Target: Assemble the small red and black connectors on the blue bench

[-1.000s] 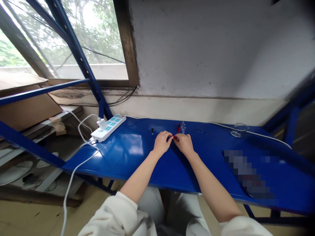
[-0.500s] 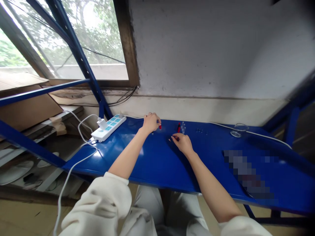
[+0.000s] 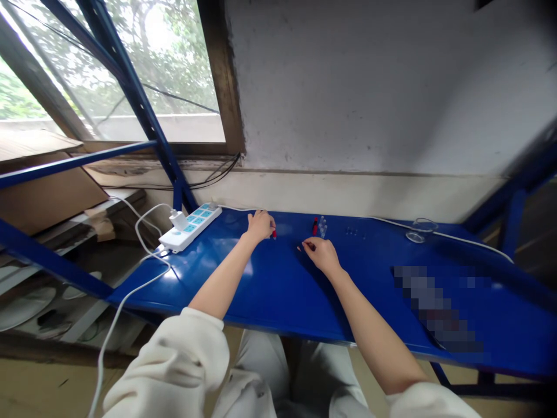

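Observation:
My left hand [image 3: 260, 224] rests on the blue shelf board [image 3: 270, 284] near its back edge, fingers curled around a small red piece [image 3: 274, 233] that shows at the fingertips. My right hand [image 3: 321, 253] lies a little nearer to me, fingers pinched on a tiny dark red bit [image 3: 307, 245]; what it is I cannot make out. A very small pale bit [image 3: 298, 249] lies on the board just left of that hand. Behind the right hand stand a small red part [image 3: 314, 226] and a few tiny clear parts [image 3: 322, 226].
A white power strip [image 3: 190, 227] with a plugged-in charger and white cable lies at the board's left end. Several tiny dark parts [image 3: 354, 231] and a clear ring [image 3: 415, 236] with a thin cable sit at the back right. Blue rack struts cross the window on the left.
My hands were together at the middle a second ago. My left hand reached to the back left with a red piece and has now lowered onto the board. My right hand barely moved.

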### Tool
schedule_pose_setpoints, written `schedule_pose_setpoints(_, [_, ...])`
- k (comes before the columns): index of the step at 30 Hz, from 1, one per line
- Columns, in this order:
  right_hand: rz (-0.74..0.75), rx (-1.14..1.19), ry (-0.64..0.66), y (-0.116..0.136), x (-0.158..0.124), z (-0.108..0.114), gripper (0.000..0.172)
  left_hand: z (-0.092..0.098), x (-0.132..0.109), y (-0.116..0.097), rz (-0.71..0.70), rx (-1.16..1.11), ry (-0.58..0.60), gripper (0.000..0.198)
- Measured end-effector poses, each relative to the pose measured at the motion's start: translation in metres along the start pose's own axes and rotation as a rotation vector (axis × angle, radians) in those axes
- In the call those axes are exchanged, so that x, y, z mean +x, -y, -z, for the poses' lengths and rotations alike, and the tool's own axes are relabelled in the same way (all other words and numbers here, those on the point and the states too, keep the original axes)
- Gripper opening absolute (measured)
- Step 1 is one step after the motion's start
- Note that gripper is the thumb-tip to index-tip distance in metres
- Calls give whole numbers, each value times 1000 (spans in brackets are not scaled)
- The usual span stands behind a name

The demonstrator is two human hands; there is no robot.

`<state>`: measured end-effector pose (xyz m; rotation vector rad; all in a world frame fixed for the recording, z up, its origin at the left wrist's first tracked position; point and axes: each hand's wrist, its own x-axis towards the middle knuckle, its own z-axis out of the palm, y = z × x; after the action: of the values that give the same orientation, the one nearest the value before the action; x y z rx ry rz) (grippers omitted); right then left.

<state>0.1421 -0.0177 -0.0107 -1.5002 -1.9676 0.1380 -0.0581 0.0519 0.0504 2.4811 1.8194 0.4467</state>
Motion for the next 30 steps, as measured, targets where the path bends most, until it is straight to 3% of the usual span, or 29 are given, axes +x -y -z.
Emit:
schedule_pose_setpoints(15, [-12, -53, -4, 0, 1, 4, 26, -3, 1, 0, 0, 0, -10, 8])
schedule_pose_setpoints(22, [-237, -221, 72, -9, 2, 12, 18, 0, 0, -1, 13, -10, 9, 8])
schedule_pose_setpoints(26, [-302, -309, 66, -14, 1, 13, 19, 3, -2, -8, -18, -54, -141, 17])
schedule_pose_setpoints(28, [-312, -341, 38, -15, 0, 13, 21, 0, -5, -18, -98, -130, -270, 21])
schedule_pose_setpoints(30, [-324, -361, 23, -14, -1, 13, 24, -7, -10, -32, -221, -217, -325, 23])
